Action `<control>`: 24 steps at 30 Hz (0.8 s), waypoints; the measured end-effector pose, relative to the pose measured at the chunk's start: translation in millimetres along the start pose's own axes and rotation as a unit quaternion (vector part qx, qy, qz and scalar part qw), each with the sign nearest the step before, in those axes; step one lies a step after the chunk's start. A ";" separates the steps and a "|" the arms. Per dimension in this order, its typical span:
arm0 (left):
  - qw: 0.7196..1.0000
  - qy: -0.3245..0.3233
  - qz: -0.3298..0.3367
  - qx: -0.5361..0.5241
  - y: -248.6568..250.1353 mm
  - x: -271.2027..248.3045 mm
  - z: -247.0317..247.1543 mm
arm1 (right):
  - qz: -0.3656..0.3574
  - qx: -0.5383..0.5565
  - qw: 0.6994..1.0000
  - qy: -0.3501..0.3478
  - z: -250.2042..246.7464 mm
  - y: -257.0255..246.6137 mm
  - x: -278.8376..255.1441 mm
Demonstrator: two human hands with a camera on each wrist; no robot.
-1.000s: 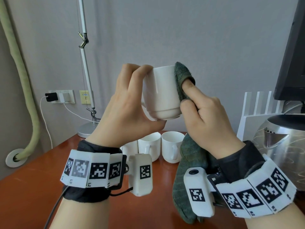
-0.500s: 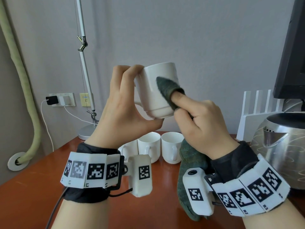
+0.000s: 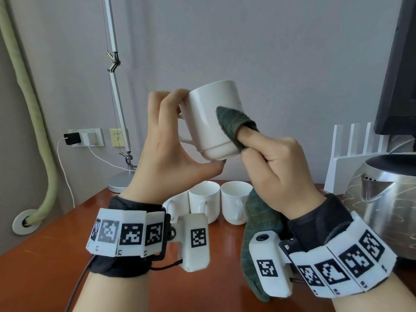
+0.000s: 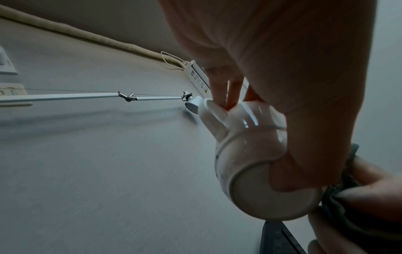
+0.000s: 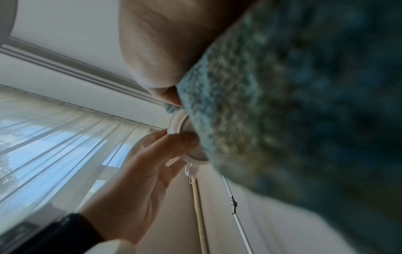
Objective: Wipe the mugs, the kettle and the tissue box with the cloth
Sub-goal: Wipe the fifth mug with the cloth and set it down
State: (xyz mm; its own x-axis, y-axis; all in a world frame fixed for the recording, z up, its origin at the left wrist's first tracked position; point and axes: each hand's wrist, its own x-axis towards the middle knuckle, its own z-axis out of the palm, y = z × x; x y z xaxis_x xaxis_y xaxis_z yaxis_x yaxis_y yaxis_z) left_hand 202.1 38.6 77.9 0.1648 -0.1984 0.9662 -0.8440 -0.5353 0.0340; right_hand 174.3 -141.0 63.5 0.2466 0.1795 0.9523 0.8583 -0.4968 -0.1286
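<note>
Head view | mug (image 3: 211,118) between left fingers (image 3: 167,102) | cloth-covered right fingers (image 3: 247,134) touching side

Mugs: four white ones are showing, one held mug (image 3: 213,119) sitting between the fingers and three table mugs (image 3: 203,202) standing below them. One cloth (image 3: 234,122), one kettle (image 3: 382,199) and one lamp (image 3: 117,97) are also showing.

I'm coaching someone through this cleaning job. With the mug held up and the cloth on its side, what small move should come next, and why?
Probably turn the mug a little in the left hand so a fresh strip of wall meets the cloth. The right hand presses the cloth with one covered finger onto only a small patch near the base, while the left hand's grip at rim and base leaves the rest of the wall bare.
</note>
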 end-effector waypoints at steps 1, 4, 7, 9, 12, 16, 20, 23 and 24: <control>1.000 0.002 0.000 -0.004 0.7 0.0 0.4 | 0.016 0.002 1.000 0.008 -0.5 1.4 0.7; 1.000 0.020 -0.004 -0.010 0.0 -0.5 -3.0 | 0.065 0.025 0.997 0.027 -2.3 6.8 2.0; 0.999 0.034 -0.017 -0.005 -2.8 -0.5 -7.4 | 0.049 0.024 0.998 0.021 -1.8 8.6 0.7; 0.999 0.037 -0.024 0.000 -5.0 -1.1 -8.0 | 0.024 0.014 1.000 0.014 -0.5 6.6 -0.5; 0.999 0.027 -0.028 -0.001 -6.2 -2.3 -7.6 | -0.012 0.008 1.000 -0.009 1.5 1.9 -1.2; 1.000 0.005 -0.011 -0.014 -1.5 -2.9 -3.5 | 0.014 0.026 1.000 0.007 0.7 4.0 -0.4; 0.997 0.032 -0.044 -0.051 -4.5 -5.6 -1.4 | 0.037 0.037 0.998 0.044 -5.2 7.6 -0.8; 0.992 0.043 -0.073 -0.097 -4.0 -6.6 -1.9 | 0.093 0.088 0.984 0.122 -6.5 13.5 -3.1; 0.989 0.045 -0.083 -0.112 -2.8 -5.9 -2.4 | 0.134 0.126 0.973 0.143 -6.1 14.6 -3.2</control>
State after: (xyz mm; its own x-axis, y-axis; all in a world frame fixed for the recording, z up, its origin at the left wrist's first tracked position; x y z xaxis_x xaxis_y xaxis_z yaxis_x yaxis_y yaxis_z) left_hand 202.2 43.2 72.7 0.2722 -0.0433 0.9613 -0.9026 -0.3577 0.2395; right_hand 183.3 -154.0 60.3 0.3724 -0.1885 0.9087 0.8721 -0.2638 -0.4122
